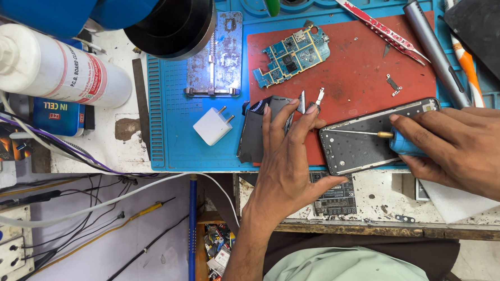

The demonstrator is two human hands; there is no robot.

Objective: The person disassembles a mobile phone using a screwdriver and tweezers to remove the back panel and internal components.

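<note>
Cluttered across a blue silicone work mat (176, 148) with a red pad (365, 67) laid on it, our bench is filling the view. We are working on a grey metal phone frame (356, 145) that is lying on the red pad's near edge, directly under our fingertips. Our right hand (463, 147) is gripping a small screwdriver with a blue handle and a brass collar (399, 142), fingers wrapped around the handle, its thin shaft lying across the frame. Our left hand (288, 164) is resting with fingers spread and loose, grasping nothing; the thumb is touching the frame's near left corner, and the other fingertips are lying on a dark flat phone part (256, 135). Just beyond those fingertips a blue-green circuit board (292, 55) is lying on the pad. Left of the fingers a white plug adapter (212, 125) is sitting on the mat. Further out, past the right hand's fingertips, red tweezers (381, 29) and a grey metal pen-shaped tool (434, 50) are lying. Well to the left, a white plastic bottle (56, 67) is lying on its side.
</note>
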